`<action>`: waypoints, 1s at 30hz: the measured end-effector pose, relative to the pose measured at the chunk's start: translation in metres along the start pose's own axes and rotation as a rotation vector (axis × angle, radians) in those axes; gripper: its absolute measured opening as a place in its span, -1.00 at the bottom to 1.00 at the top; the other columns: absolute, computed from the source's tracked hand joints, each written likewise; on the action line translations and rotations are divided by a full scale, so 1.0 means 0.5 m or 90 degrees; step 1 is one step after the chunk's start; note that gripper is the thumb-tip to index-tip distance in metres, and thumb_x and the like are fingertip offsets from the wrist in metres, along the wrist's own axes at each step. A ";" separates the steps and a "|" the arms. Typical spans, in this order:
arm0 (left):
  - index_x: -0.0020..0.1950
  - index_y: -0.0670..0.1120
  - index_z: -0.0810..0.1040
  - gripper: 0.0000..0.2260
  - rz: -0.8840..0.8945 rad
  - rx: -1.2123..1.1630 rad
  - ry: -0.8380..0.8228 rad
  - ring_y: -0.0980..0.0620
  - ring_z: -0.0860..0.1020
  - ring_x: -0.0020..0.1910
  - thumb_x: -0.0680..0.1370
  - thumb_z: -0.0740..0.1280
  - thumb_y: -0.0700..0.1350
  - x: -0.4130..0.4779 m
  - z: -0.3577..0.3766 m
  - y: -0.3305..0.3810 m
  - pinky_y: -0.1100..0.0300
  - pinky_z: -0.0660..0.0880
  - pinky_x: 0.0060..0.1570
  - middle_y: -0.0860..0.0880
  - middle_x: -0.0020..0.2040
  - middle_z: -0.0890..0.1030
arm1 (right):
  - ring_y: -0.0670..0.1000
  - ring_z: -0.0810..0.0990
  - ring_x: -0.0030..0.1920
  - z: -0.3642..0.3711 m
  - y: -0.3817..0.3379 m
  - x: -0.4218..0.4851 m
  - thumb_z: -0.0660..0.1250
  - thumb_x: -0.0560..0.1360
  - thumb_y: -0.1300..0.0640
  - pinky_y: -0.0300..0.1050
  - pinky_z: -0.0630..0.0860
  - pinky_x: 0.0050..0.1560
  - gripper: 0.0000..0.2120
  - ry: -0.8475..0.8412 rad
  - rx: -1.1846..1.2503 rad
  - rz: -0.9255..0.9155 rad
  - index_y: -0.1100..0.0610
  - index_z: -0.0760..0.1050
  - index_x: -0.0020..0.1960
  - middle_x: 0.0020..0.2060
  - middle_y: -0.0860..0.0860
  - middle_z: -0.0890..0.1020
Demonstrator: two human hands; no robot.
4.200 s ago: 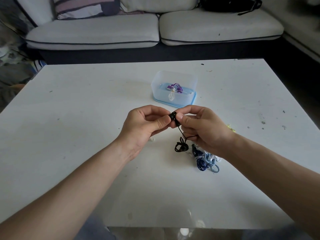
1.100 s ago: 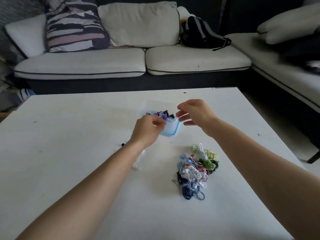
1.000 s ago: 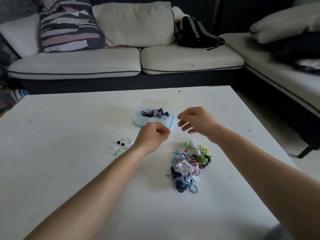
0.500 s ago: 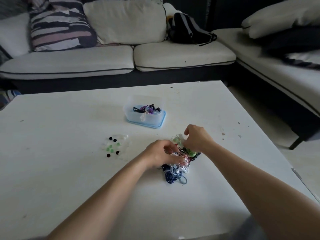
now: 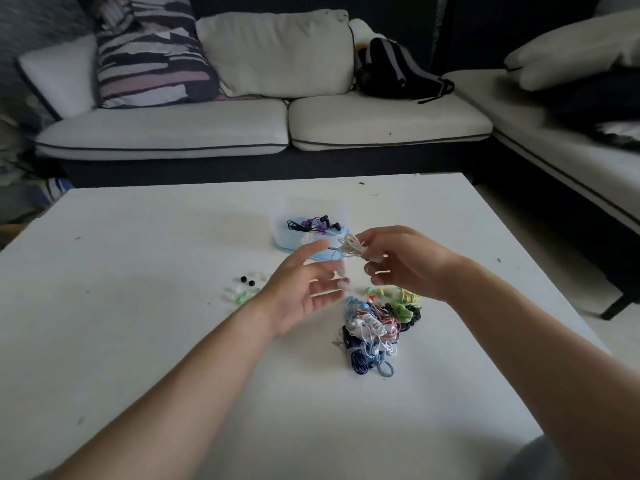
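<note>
Earphone bundle half-hidden in right hand

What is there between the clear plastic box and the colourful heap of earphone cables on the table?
In the head view, both hands hover there: the open left hand and the right hand pinching a white coiled earphone cable.

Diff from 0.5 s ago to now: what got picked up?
The right hand lifted a coiled off-white earphone cord off the multicoloured cord pile and pinches it above the white table; the left hand left the pile and opened. The clear blue-based plastic box, pile and loose ear tips stayed put.
</note>
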State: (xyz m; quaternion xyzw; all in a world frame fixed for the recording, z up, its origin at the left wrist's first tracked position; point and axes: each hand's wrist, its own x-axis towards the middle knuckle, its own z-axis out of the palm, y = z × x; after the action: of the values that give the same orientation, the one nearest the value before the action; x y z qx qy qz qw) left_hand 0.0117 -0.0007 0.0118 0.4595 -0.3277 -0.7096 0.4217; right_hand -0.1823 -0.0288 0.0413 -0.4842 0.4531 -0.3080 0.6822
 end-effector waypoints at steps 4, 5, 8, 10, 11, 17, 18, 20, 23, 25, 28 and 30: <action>0.28 -0.24 0.54 -0.67 -0.027 -0.075 -0.075 -0.15 0.61 -0.02 0.54 0.22 -0.40 -0.048 -0.026 0.022 0.10 0.63 -0.08 -0.25 0.08 0.63 | 0.01 0.51 -0.34 0.053 -0.003 -0.005 0.15 0.51 0.41 -0.12 0.48 -0.25 -0.78 -0.048 0.054 0.030 0.23 0.53 -0.16 -0.32 0.08 0.53; 0.25 -0.25 0.55 -0.69 -0.034 -0.086 -0.070 -0.12 0.62 -0.06 0.54 0.22 -0.38 -0.057 -0.035 0.025 0.12 0.63 -0.11 -0.24 0.07 0.63 | 0.01 0.52 -0.34 0.066 0.000 -0.004 0.15 0.51 0.40 -0.13 0.51 -0.24 -0.80 -0.048 0.061 0.041 0.24 0.51 -0.17 -0.31 0.09 0.52; 0.14 -0.22 0.57 -0.77 -0.071 -0.140 -0.017 -0.12 0.64 -0.16 0.56 0.20 -0.35 -0.080 -0.065 0.030 0.16 0.64 -0.22 -0.22 -0.03 0.66 | 0.05 0.57 -0.28 0.095 0.021 0.011 0.12 0.49 0.41 -0.09 0.57 -0.12 -0.72 -0.019 0.083 0.068 0.23 0.51 -0.30 -0.36 0.09 0.50; 0.14 -0.21 0.55 -0.79 -0.089 -0.150 0.013 -0.13 0.65 -0.17 0.56 0.20 -0.33 -0.087 -0.086 0.030 0.15 0.64 -0.23 -0.24 -0.03 0.64 | 0.07 0.58 -0.26 0.105 0.038 0.020 0.09 0.47 0.44 -0.07 0.58 -0.08 -0.64 0.014 0.128 0.079 0.22 0.49 -0.39 -0.40 0.08 0.49; 0.14 -0.22 0.54 -0.79 -0.094 -0.146 0.019 -0.12 0.65 -0.17 0.56 0.20 -0.33 -0.087 -0.093 0.029 0.14 0.64 -0.21 -0.24 -0.02 0.63 | 0.08 0.59 -0.26 0.109 0.045 0.024 0.07 0.45 0.45 -0.07 0.58 -0.09 -0.69 0.026 0.153 0.087 0.24 0.47 -0.36 -0.39 0.09 0.49; 0.12 -0.31 0.57 -0.79 -0.060 -0.100 0.033 -0.12 0.67 -0.11 0.57 0.20 -0.42 -0.076 -0.100 0.029 0.16 0.64 -0.07 -0.28 0.01 0.66 | 0.09 0.63 -0.13 0.099 0.063 0.027 0.27 0.24 0.22 -0.05 0.50 -0.10 -0.61 -0.043 0.015 0.110 0.20 0.50 0.07 -0.19 0.10 0.61; 0.12 -0.31 0.58 -0.79 -0.051 -0.079 0.035 -0.11 0.67 -0.09 0.57 0.21 -0.42 -0.073 -0.099 0.029 0.16 0.64 -0.06 -0.28 0.03 0.66 | 0.11 0.64 -0.11 0.096 0.062 0.027 0.31 0.27 0.16 -0.04 0.48 -0.06 -0.59 -0.045 0.007 0.103 0.14 0.52 0.12 -0.17 0.11 0.63; 0.13 -0.29 0.59 -0.79 -0.037 -0.043 0.039 -0.07 0.67 -0.10 0.56 0.26 -0.42 -0.067 -0.100 0.027 0.18 0.64 -0.07 -0.25 0.03 0.67 | 0.11 0.66 -0.11 0.097 0.058 0.029 0.41 0.34 0.04 -0.05 0.47 -0.05 -0.70 -0.038 -0.022 0.070 0.10 0.56 0.05 -0.16 0.11 0.64; 0.14 -0.25 0.61 -0.76 -0.010 0.018 0.042 -0.02 0.67 -0.09 0.52 0.30 -0.43 -0.061 -0.095 0.021 0.23 0.62 -0.13 -0.20 -0.03 0.69 | 0.07 0.62 -0.25 0.118 0.063 0.032 0.48 0.45 -0.08 -0.06 0.47 -0.22 -0.67 -0.001 -0.134 0.023 0.19 0.56 -0.06 -0.22 0.06 0.62; 0.13 -0.23 0.61 -0.77 0.004 0.037 0.052 -0.01 0.69 -0.08 0.51 0.34 -0.41 -0.059 -0.091 0.017 0.24 0.62 -0.12 -0.18 -0.05 0.70 | 0.02 0.55 -0.39 0.133 0.072 0.034 0.48 0.49 -0.04 -0.01 0.47 -0.28 -0.71 0.033 -0.169 -0.016 0.17 0.51 -0.08 -0.32 -0.03 0.60; 0.10 -0.22 0.59 -0.78 0.014 0.030 0.082 -0.02 0.69 -0.10 0.48 0.39 -0.39 -0.055 -0.090 0.013 0.24 0.62 -0.11 -0.20 -0.02 0.70 | 0.00 0.56 -0.44 0.139 0.073 0.032 0.46 0.51 -0.01 -0.18 0.39 -0.44 -0.79 0.057 -0.222 -0.044 0.07 0.50 -0.01 -0.38 -0.11 0.60; 0.07 -0.23 0.57 -0.80 0.013 0.006 0.106 -0.03 0.69 -0.12 0.47 0.40 -0.39 -0.053 -0.090 0.010 0.25 0.61 -0.14 -0.21 -0.01 0.70 | 0.00 0.59 -0.42 0.137 0.067 0.028 0.46 0.51 0.02 -0.28 0.39 -0.48 -0.84 0.054 -0.251 -0.065 -0.02 0.54 0.04 -0.32 -0.08 0.61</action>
State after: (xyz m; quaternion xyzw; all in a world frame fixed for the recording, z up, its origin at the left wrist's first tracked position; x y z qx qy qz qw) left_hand 0.0609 0.0175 0.0099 0.5156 -0.2995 -0.6632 0.4525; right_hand -0.1144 -0.0032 0.0138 -0.6173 0.5073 -0.2678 0.5383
